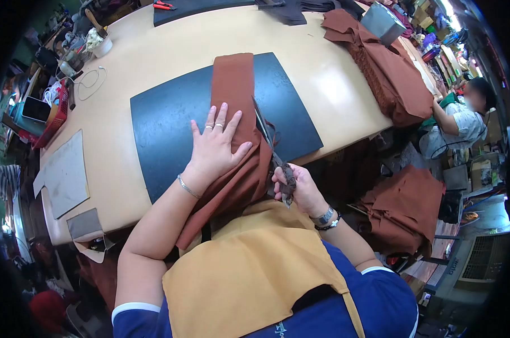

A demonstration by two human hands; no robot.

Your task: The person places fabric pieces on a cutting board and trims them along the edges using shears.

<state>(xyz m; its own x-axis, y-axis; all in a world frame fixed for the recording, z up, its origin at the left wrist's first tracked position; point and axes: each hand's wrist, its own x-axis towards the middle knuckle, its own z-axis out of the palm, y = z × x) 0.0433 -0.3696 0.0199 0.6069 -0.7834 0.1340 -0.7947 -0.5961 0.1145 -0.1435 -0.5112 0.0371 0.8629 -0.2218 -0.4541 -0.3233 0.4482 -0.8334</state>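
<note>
A strip of rust-brown fabric lies over a dark cutting mat, and its lower part hangs in folds over the table's near edge. My left hand rests flat on the fabric with its fingers spread. Wrapped round the cloth-bound handles of large scissors are the fingers of my right hand. The scissor blades point away from me along the fabric's right edge. How far the blades are apart is hard to tell.
More brown fabric is piled at the table's right, near a seated person. Brown cloth lies below the table at right. Grey cardboard pieces, a red basket and a white cup are at left.
</note>
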